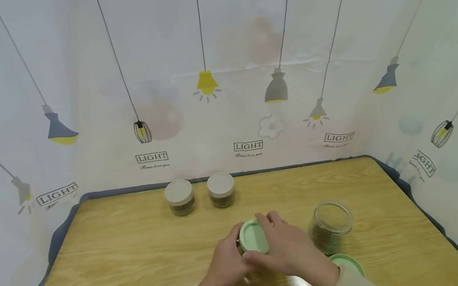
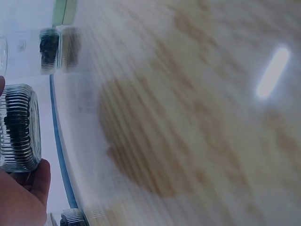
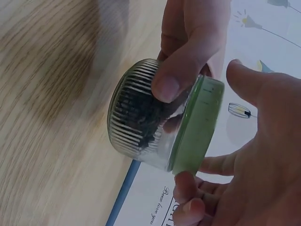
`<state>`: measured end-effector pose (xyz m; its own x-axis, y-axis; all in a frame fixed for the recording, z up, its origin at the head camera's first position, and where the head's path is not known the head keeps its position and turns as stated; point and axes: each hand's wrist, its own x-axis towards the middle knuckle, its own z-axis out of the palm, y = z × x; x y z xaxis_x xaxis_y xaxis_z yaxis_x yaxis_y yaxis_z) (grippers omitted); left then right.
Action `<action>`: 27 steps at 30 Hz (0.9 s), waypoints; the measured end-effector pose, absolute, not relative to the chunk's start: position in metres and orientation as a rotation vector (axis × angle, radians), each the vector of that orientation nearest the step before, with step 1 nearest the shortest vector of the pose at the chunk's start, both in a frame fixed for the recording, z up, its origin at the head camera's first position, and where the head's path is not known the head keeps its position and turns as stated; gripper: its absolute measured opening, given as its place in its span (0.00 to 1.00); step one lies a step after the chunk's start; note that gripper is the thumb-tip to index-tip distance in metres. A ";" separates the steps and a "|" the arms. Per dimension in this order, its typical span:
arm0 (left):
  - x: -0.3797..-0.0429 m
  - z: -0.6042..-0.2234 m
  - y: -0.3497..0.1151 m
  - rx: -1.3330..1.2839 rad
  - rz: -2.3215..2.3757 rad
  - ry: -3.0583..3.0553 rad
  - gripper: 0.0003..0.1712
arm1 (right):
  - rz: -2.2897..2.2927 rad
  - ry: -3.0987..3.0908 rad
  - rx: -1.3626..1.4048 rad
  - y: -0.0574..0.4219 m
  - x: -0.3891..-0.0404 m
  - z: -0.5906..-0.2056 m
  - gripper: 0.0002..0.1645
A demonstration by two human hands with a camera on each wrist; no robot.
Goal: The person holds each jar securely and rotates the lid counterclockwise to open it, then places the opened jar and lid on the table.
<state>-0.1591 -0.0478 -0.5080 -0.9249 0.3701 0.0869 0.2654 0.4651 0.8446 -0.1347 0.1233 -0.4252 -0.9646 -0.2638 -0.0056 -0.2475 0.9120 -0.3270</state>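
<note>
Stretching under everything, the wooden table [image 1: 122, 258] bears the work: over it, to the left of a larger uncovered jar [image 1: 327, 236], a small glass jar [image 3: 146, 121] is held before the person. The left hand [image 1: 227, 261] grasps its ribbed body, thumb pressed on the glass; the right hand [image 1: 289, 247] curves about its green lid [image 3: 198, 125], with fingertips touching the rim and one digit standing apart, so from this angle I cannot tell surely whether it grips. For handling this lid well, in my judgement, the left hand should hold the body firm, while the right should close evenly around the rim, turn it level and avoid tipping the jar. As for its look, the jar is clear and rounded at the base, with fine ribs below and a plain band under the mouth. The lid is pale, its top flat within a raised rim; inside the jar lie small dark pieces [image 3: 134, 110], gathered in the ribbed part.
</note>
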 end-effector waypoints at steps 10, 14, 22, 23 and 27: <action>-0.154 -0.510 -0.041 0.531 1.527 2.603 0.50 | -0.327 3.138 -0.341 0.111 -0.134 -0.429 0.58; -0.152 -0.510 -0.039 0.527 1.540 2.626 0.49 | -0.245 3.165 -0.300 0.107 -0.134 -0.430 0.57; -0.149 -0.514 -0.041 0.606 1.550 2.648 0.47 | -0.254 3.192 -0.297 0.104 -0.135 -0.435 0.46; -0.148 -0.514 -0.041 0.617 1.556 2.646 0.47 | -0.256 3.198 -0.311 0.105 -0.136 -0.436 0.45; -0.149 -0.515 -0.042 0.634 1.584 2.639 0.49 | -0.228 3.264 -0.437 0.107 -0.138 -0.440 0.41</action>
